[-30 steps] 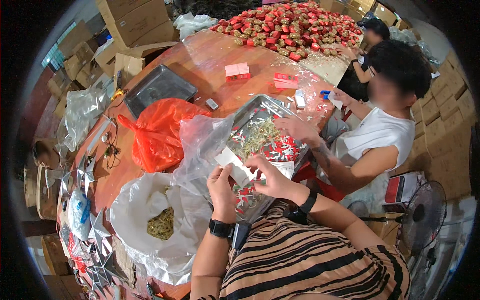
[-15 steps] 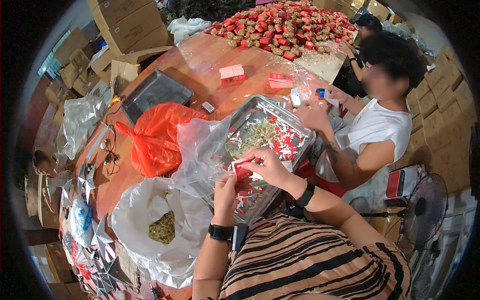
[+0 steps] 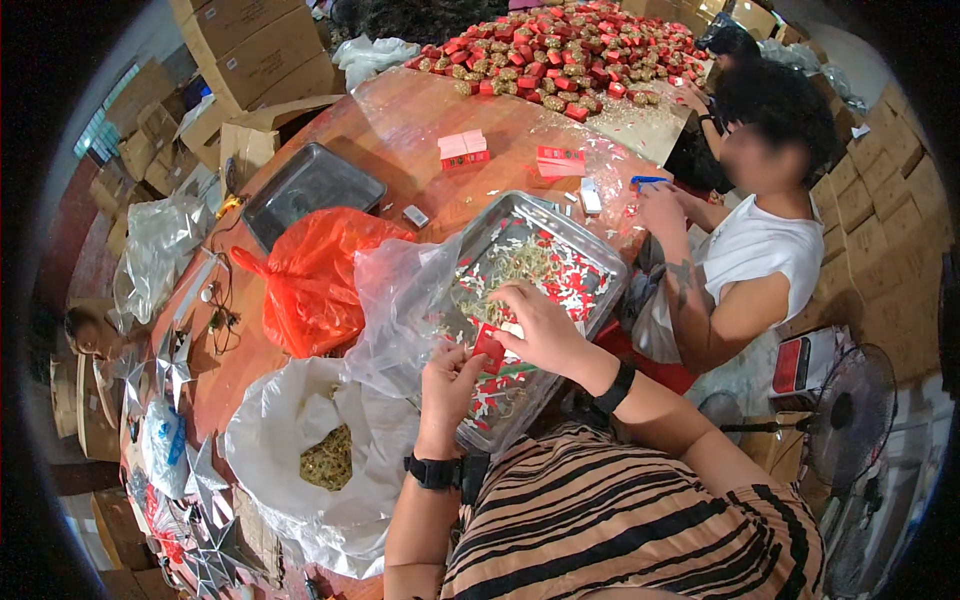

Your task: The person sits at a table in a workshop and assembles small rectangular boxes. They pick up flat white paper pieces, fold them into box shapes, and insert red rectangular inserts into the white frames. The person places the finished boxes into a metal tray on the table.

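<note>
A small red paper piece is held over the near part of a metal tray. My left hand pinches its left edge between thumb and fingers. At its right edge, my right hand grips with the thumb against it, the index finger raised. The other fingertips are partly hidden. Below my hands, the tray holds pale shredded strands and many small white and red bits. A clear plastic bag drapes over the tray's left side.
Left stand a red plastic bag, a white sack with dried strands, and a dark tray. Red card stacks lie beyond. A co-worker sits at right near a fan. Red-and-gold pieces pile up far back.
My hands have parted slightly, and the red piece is turned more upright and shows more of its face. My right index finger has lifted. The co-worker's hands have drawn together.
</note>
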